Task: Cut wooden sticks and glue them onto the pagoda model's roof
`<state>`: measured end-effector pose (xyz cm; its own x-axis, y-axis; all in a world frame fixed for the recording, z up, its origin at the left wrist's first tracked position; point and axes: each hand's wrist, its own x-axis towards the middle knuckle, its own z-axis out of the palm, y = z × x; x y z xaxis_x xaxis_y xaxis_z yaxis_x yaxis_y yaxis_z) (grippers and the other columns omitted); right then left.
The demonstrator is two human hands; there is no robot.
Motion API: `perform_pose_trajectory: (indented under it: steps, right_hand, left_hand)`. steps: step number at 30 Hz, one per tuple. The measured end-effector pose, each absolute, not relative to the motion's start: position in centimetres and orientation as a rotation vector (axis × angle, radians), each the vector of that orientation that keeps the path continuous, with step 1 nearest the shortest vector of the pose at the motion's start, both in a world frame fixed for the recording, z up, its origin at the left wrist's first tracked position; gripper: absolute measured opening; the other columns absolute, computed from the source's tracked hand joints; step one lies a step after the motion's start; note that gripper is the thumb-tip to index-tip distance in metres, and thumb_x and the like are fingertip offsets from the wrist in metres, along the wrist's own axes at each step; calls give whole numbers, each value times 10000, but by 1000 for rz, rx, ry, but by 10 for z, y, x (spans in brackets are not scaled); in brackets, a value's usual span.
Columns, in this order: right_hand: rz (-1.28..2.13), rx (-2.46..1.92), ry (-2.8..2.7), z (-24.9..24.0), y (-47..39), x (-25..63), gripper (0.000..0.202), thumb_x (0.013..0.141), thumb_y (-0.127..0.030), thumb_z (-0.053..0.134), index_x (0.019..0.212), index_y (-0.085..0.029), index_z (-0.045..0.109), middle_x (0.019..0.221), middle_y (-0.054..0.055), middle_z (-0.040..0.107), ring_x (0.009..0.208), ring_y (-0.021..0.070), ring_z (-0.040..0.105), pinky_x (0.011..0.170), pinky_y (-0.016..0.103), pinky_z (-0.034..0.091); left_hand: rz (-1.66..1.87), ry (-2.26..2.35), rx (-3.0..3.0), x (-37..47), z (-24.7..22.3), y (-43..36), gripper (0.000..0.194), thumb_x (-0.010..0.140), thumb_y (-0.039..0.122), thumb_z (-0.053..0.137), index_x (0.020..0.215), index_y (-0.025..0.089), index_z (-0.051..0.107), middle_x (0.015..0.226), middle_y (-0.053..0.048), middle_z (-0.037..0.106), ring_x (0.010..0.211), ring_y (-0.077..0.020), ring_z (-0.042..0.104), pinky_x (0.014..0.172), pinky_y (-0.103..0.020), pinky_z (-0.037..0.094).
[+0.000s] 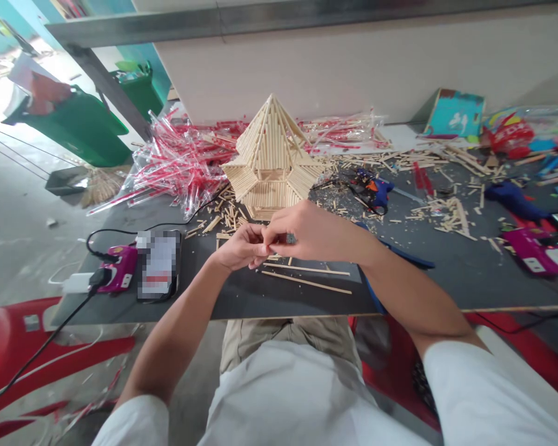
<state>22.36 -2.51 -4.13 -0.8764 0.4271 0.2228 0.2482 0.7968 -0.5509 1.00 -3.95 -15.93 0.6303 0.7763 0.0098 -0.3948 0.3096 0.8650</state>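
Note:
Both hands meet above the dark table, just in front of a small pagoda-like model (274,148) built from thin wooden sticks. My left hand (242,248) is closed, its thumb and fingers pinched together. Bent over from the other side, my right hand (302,232) pinches at the same spot, fingertips touching the left ones. Whatever lies between the fingertips is too small or hidden to name. Two long wooden sticks (307,282) lie on the table below the hands, with short pieces partly covered by the fingers.
Red-and-clear plastic wrappers (181,161) pile up at the back left. A phone (159,265) and a purple power strip (121,267) lie to the left. Blue glue guns (516,198) (376,191), stick scraps (451,217) and another purple power strip (534,251) are on the right.

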Motion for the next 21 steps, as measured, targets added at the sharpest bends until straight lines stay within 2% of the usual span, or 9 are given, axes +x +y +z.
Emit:
perform_pose_trajectory:
  steps: [3, 6, 10, 13, 21]
  right_hand:
    - [706, -425, -2635, -47, -23, 222, 145, 902, -107, 641, 925, -136, 782, 867, 43, 717, 765, 125, 619, 748, 268, 447]
    - [651, -370, -2600, -51, -20, 222, 161, 911, -97, 615, 954, -135, 765, 928, 57, 723, 793, 125, 626, 759, 266, 464]
    - [598, -352, -2550, -49, -14, 225, 132, 901, -90, 624, 926, -135, 746, 887, 33, 728, 758, 106, 629, 725, 247, 472]
    - [537, -379, -2471, -43, -7, 232, 98, 889, -110, 651, 907, -159, 734, 861, 2, 736, 746, 92, 646, 732, 235, 488]
    - [99, -915, -2118, -49, 27, 249, 115, 933, -193, 616, 929, -200, 731, 897, 33, 753, 758, 148, 670, 815, 336, 533]
  left_hand:
    - [854, 467, 978, 9, -158, -39, 328, 677, 261, 952, 802, 95, 699, 735, -44, 724, 365, -50, 529, 307, -138, 423]
    - [889, 471, 975, 8, -155, -39, 346, 678, 291, 957, 795, 98, 694, 684, -21, 692, 365, -53, 531, 300, -128, 407]
    - [886, 412, 965, 10, -150, -40, 342, 736, 334, 924, 824, 116, 676, 657, 7, 636, 375, -59, 534, 298, -124, 395]
    - [859, 393, 964, 12, -149, -42, 252, 802, 272, 868, 835, 135, 659, 718, 5, 627, 411, -61, 552, 310, -130, 412]
    - [828, 437, 1026, 16, -149, -45, 202, 863, 232, 813, 847, 135, 637, 707, 4, 602, 482, -73, 573, 365, -143, 459]
